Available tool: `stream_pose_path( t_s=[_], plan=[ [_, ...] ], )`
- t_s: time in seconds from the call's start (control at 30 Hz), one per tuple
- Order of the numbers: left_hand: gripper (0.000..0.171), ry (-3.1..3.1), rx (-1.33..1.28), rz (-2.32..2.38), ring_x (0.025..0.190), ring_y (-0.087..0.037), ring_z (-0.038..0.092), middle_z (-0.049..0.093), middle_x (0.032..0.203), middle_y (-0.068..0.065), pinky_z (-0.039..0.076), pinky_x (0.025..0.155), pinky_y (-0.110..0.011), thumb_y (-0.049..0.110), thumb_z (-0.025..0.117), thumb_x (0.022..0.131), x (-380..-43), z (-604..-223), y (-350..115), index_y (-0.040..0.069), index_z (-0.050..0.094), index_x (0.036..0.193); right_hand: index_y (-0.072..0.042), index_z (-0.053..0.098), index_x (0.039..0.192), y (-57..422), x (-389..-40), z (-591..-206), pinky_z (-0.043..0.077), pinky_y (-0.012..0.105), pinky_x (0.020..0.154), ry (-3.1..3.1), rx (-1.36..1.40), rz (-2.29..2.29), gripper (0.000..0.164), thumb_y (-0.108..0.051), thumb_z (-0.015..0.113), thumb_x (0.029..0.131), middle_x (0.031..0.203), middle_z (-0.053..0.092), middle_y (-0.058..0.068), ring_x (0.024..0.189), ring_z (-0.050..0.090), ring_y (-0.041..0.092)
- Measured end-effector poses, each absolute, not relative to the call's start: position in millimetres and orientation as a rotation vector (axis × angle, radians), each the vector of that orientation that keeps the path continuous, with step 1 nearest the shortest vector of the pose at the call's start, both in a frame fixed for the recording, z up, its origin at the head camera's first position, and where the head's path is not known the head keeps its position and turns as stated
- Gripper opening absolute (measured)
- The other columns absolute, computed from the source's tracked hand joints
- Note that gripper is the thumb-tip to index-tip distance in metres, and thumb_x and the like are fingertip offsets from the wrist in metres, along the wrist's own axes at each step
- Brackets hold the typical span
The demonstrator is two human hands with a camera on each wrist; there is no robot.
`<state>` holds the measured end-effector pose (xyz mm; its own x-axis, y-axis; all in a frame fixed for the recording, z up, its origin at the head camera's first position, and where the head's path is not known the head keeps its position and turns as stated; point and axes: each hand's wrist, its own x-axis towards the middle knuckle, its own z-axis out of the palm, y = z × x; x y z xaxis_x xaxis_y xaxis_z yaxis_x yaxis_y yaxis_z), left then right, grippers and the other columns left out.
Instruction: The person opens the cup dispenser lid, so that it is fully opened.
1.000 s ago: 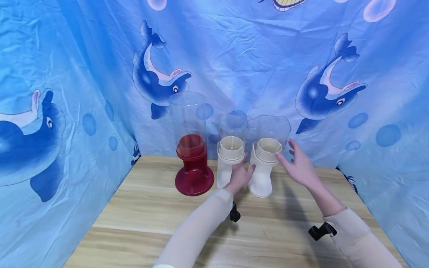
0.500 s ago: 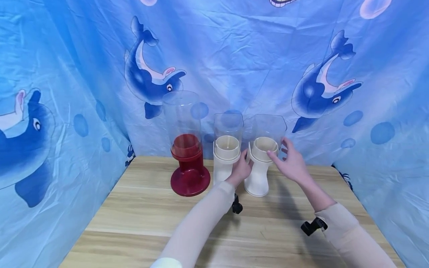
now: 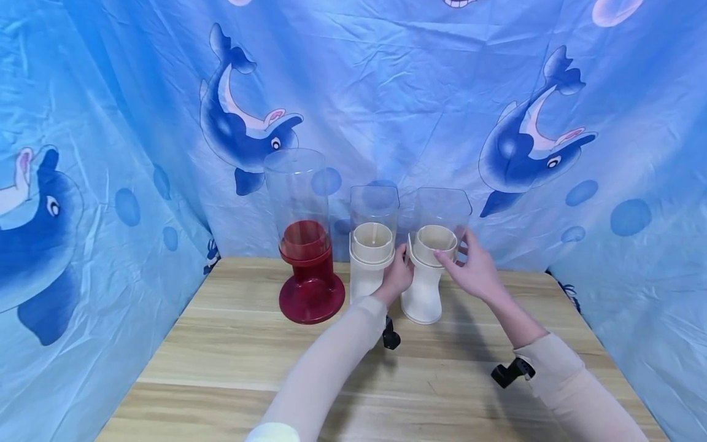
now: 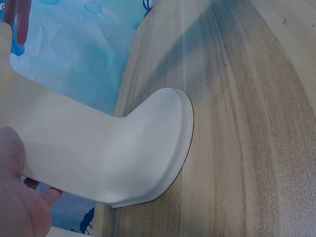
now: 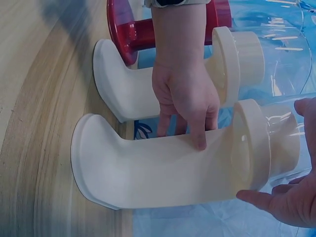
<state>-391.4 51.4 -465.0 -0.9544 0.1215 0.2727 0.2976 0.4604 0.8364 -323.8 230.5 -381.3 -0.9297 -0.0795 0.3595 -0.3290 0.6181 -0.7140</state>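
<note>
Three dispensers stand in a row at the back of the table. The right cream dispenser (image 3: pixel 422 301) (image 5: pixel 158 173) (image 4: pixel 123 153) has a flared foot, a cream collar and a clear container on top. My left hand (image 3: pixel 399 273) (image 5: pixel 185 94) (image 4: pixel 15 197) reaches between the two cream ones, fingers curled round this one's stem. My right hand (image 3: pixel 469 270) (image 5: pixel 286 202) grips its collar from the right, thumb in front, fingers behind the clear part. The middle cream dispenser (image 3: pixel 364 276) (image 5: pixel 128 94) stands just left of my left hand.
A red dispenser (image 3: pixel 312 294) (image 5: pixel 133 29) with a tall clear cylinder stands at the left of the row. The wooden table (image 3: pixel 248 356) stretches toward me. A blue dolphin-print cloth (image 3: pixel 386 92) hangs close behind and at both sides.
My right hand has moved left from beside the right cream dispenser and now grips its collar. My left hand has slid slightly up the stem.
</note>
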Motion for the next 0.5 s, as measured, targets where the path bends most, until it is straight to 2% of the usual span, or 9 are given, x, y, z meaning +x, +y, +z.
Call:
stream_pose_path(
  t_s=[0.13, 0.27, 0.5],
  plan=[
    [0.03, -2.493, -0.395, -1.545, 0.127, -0.034, 0.066, 0.069, 0.132, -0.016, 0.054, 0.111, -0.05, 0.015, 0.049, 0.112, -389.0, -461.8, 50.3, 0.008, 0.058, 0.139, 0.001, 0.04, 0.147, 231.1, -317.8, -379.3, 0.059, 0.059, 0.102, -2.52, 0.339, 1.228, 0.069, -0.04, 0.072, 0.101, 0.151, 0.051, 0.035, 0.135, 0.057, 0.058],
    [0.031, -2.442, -0.436, -1.593, 0.121, -0.031, 0.069, 0.071, 0.129, -0.015, 0.058, 0.105, -0.043, 0.015, 0.052, 0.111, -384.9, -459.0, 49.1, 0.009, 0.062, 0.14, 0.002, 0.036, 0.155, 234.1, -308.6, -376.0, 0.058, 0.059, 0.103, -2.501, 0.341, 1.231, 0.076, -0.039, 0.071, 0.101, 0.153, 0.048, 0.037, 0.136, 0.055, 0.059],
    [0.03, -2.406, -0.581, -1.586, 0.116, -0.031, 0.072, 0.073, 0.126, -0.018, 0.063, 0.096, -0.03, 0.008, 0.056, 0.108, -364.1, -455.6, 45.1, 0.005, 0.065, 0.137, 0.004, 0.039, 0.155, 241.9, -282.6, -369.6, 0.056, 0.06, 0.105, -2.492, 0.363, 1.194, 0.074, -0.036, 0.072, 0.101, 0.152, 0.052, 0.036, 0.133, 0.059, 0.057]
  ],
)
